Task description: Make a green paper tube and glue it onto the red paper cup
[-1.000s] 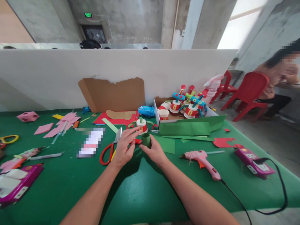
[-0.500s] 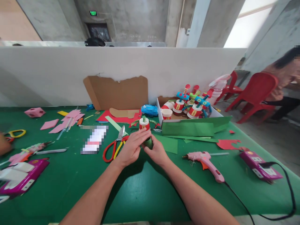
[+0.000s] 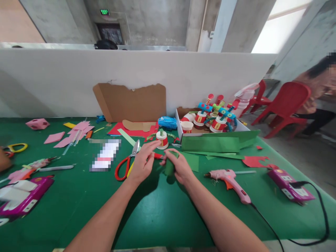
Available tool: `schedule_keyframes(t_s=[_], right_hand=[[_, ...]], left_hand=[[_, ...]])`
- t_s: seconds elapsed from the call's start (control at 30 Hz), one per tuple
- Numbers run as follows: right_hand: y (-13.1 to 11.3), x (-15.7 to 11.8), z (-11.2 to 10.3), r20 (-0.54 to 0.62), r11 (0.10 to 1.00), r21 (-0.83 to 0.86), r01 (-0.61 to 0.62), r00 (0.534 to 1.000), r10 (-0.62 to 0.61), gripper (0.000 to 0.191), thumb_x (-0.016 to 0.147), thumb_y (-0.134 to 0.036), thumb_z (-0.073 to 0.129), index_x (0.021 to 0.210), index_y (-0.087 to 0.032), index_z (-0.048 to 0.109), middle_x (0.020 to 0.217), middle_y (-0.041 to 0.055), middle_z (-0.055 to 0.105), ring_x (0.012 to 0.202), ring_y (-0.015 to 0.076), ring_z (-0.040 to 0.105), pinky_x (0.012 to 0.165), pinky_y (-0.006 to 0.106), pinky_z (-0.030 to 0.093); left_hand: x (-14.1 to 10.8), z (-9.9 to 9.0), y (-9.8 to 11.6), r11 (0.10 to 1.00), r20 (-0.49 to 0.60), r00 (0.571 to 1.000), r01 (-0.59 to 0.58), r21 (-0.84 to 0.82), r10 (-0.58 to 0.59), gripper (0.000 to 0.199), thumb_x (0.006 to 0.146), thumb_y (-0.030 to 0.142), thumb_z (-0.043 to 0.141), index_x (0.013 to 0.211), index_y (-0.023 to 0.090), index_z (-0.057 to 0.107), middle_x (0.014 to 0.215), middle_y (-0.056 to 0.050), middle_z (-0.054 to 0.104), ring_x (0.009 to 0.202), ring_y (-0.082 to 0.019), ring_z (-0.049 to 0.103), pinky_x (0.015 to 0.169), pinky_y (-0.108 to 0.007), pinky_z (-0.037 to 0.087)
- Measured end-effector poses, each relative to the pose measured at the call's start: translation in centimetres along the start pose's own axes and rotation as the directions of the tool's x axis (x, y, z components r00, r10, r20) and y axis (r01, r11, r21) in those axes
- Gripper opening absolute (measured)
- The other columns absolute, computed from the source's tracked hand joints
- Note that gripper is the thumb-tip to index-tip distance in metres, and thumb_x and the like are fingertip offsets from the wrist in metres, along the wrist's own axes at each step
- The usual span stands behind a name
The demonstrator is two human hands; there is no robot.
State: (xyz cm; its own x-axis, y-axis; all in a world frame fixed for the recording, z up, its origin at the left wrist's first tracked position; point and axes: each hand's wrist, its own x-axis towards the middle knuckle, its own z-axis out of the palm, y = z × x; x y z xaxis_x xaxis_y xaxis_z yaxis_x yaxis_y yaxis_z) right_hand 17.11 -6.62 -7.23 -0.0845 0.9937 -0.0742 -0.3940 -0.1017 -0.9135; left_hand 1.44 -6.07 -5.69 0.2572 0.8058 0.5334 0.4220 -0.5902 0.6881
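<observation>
My right hand (image 3: 180, 165) is closed around a rolled green paper tube (image 3: 170, 168), held just above the table. My left hand (image 3: 143, 162) hangs to the left of the tube, apart from it, fingers stretched out and holding nothing. Just beyond both hands stands an upturned red and white paper cup (image 3: 162, 141) with springy folded green strips at its sides and top. Scissors with red handles (image 3: 123, 169) lie beside my left hand, which partly hides them and a yellow-handled tool.
At the back right, a box (image 3: 180, 131) holds several finished cup figures. To the right lie green paper sheets (image 3: 210, 145), a pink glue gun (image 3: 231, 180) and a purple power strip (image 3: 291, 185). Pink paper pieces (image 3: 76, 134) are at left, near another person's hand (image 3: 5, 160).
My left hand has come off the green tube and moved left. The tube stays in my right hand, and more of the cup shows.
</observation>
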Motion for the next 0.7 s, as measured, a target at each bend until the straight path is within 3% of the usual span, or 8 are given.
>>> schedule_keyframes(t_s=[0.07,0.13,0.23,0.3,0.43,0.7], right_hand=[[-0.4,0.4,-0.4,-0.025,0.958,0.278,-0.071,0.996,0.081,0.031,0.072,-0.049,0.071,0.084,-0.022,0.062,0.068,-0.0013,0.063,0.065,0.0167,0.063,0.071,0.036,0.054],[-0.7,0.9,-0.9,-0.060,0.893,0.444,-0.066,0.993,0.104,0.026,0.075,-0.046,0.069,0.081,-0.022,0.063,0.075,0.0006,0.066,0.075,0.0177,0.065,0.079,0.036,0.055],[-0.6,1.3,-1.5,-0.088,0.855,0.519,-0.022,0.993,0.078,0.018,0.079,-0.039,0.067,0.080,-0.022,0.065,0.084,0.0014,0.069,0.088,0.0175,0.066,0.090,0.034,0.052],[-0.3,1.2,-1.4,-0.088,0.855,0.518,-0.003,0.994,0.057,0.016,0.080,-0.038,0.066,0.082,-0.022,0.065,0.088,0.0016,0.070,0.093,0.0176,0.065,0.093,0.033,0.051],[0.0,0.7,-0.6,-0.024,0.862,0.506,-0.023,0.999,0.041,0.015,0.079,-0.036,0.066,0.086,-0.022,0.066,0.095,0.0014,0.071,0.098,0.0194,0.064,0.090,0.035,0.052],[-1.7,0.3,-0.6,0.095,0.853,0.491,-0.177,0.984,0.150,0.028,0.094,-0.042,0.044,0.101,-0.023,0.063,0.093,0.0030,0.073,0.085,0.0182,0.067,0.083,0.037,0.054]], left_hand=[[0.1,0.0,-0.3,0.965,0.024,0.978,0.207,-0.158,-0.206,0.034,0.091,0.033,0.043,0.120,0.021,0.057,0.117,-0.009,0.066,0.109,-0.022,0.061,0.097,-0.041,0.047],[0.0,0.5,-0.7,0.861,0.176,0.925,0.378,-0.341,-0.336,0.038,0.088,0.042,0.050,0.119,0.020,0.051,0.105,-0.008,0.069,0.093,-0.020,0.066,0.085,-0.035,0.051],[-0.4,1.7,-0.9,0.718,0.393,0.848,0.518,-0.465,-0.356,0.051,0.075,0.041,0.068,0.115,0.021,0.043,0.094,-0.004,0.068,0.080,-0.016,0.066,0.073,-0.029,0.050],[-0.7,2.6,-0.7,0.675,0.442,0.825,0.551,-0.491,-0.353,0.057,0.067,0.037,0.076,0.110,0.022,0.041,0.087,-0.001,0.067,0.074,-0.014,0.065,0.069,-0.027,0.049],[-0.5,3.3,0.2,0.645,0.383,0.834,0.550,-0.530,-0.396,0.052,0.066,0.036,0.075,0.104,0.022,0.042,0.073,0.005,0.064,0.064,-0.013,0.063,0.065,-0.026,0.050],[0.3,1.5,0.1,0.655,0.243,0.837,0.537,-0.532,-0.490,0.043,0.071,0.042,0.068,0.105,0.018,0.056,0.080,0.002,0.064,0.059,-0.011,0.062,0.062,-0.026,0.052]])
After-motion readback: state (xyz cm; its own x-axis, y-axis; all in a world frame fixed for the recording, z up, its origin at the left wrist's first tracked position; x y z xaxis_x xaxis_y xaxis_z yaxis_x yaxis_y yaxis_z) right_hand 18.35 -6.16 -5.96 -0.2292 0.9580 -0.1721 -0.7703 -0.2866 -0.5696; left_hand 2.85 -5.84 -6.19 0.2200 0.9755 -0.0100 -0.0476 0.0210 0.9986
